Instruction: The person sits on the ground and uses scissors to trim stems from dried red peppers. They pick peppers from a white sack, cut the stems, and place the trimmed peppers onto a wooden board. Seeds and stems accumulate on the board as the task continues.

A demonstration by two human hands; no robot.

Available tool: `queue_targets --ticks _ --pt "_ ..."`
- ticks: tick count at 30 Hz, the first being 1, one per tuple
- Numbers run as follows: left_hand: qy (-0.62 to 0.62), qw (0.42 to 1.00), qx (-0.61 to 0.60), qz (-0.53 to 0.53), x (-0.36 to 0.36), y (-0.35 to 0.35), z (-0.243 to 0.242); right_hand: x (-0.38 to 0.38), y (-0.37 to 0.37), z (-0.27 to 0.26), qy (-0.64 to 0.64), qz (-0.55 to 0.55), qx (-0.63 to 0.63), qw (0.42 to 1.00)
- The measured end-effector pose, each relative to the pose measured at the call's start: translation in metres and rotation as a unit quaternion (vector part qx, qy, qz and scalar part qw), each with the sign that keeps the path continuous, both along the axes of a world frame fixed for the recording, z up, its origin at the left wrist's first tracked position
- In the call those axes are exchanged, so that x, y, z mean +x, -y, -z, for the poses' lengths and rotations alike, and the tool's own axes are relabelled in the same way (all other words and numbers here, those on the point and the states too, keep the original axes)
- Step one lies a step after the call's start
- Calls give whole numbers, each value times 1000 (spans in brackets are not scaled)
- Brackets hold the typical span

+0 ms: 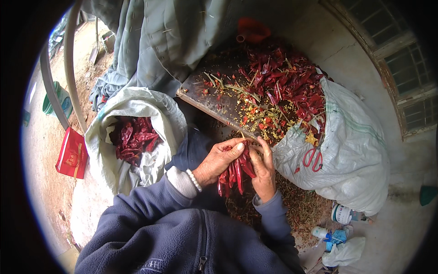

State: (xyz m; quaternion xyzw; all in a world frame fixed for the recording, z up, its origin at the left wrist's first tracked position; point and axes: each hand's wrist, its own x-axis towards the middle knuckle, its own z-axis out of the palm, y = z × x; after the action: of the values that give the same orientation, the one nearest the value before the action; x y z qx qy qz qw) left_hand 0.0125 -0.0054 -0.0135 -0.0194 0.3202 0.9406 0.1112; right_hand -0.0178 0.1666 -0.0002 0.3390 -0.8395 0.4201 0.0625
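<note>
Between my two hands hangs a bunch of dried red chilli peppers (pixel 239 171), stem ends up and tips down. My left hand (pixel 220 159) grips the bunch near its top, thumb across the peppers. Around the stems and the right side of the bunch curl the fingers of my right hand (pixel 264 167). Just beyond is a dark tabletop (pixel 219 104) strewn with yellow seeds and stalk bits. A heap of dried chillies (pixel 284 78) covers its far right part. Red-handled scissors (pixel 312 159) lie on a white woven sack (pixel 359 137) to the right.
On the left an open white woven sack (pixel 137 94) contains dried chillies (pixel 135 138). Beside it hangs a red bag (pixel 72 154). A grey-green quilted curtain (pixel 164 37) drapes ahead. Chilli debris (pixel 301 212) covers the floor at right, near a white tub (pixel 341 214) and a plastic bag (pixel 344 251).
</note>
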Motion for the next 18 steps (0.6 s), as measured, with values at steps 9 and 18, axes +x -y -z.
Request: queue_targets --ticks 9,18 --pt "52 997 -58 -4 -2 1 3 -5 -14 0 -145 -34 138 979" --pt "18 989 -148 -6 1 -2 0 -15 -12 -30 139 -26 -77 987"
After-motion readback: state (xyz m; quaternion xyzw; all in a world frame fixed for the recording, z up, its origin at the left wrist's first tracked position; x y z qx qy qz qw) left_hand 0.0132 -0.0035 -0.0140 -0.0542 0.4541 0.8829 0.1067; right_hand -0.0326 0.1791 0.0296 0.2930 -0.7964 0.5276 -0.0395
